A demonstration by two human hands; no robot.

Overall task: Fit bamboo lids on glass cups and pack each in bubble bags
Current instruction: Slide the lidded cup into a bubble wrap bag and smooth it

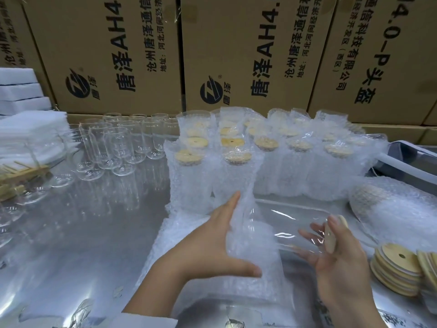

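My left hand (212,245) grips a clear bubble bag (253,247), thumb under it and fingers along its left side. My right hand (338,254) holds a glass cup (295,230) lying sideways, with a bamboo lid (331,235) fitted on its right end. The cup's other end points at the bag and lies against it. More bubble bags (179,237) lie flat under the held one. A stack of loose bamboo lids (395,268) sits to the right.
Several packed, lidded cups (236,166) stand in rows at the back centre and right, and one wrapped cup (387,207) lies on its side. Bare glass cups (111,147) stand at the back left on the shiny metal table (82,233). Cardboard boxes (111,53) wall the rear.
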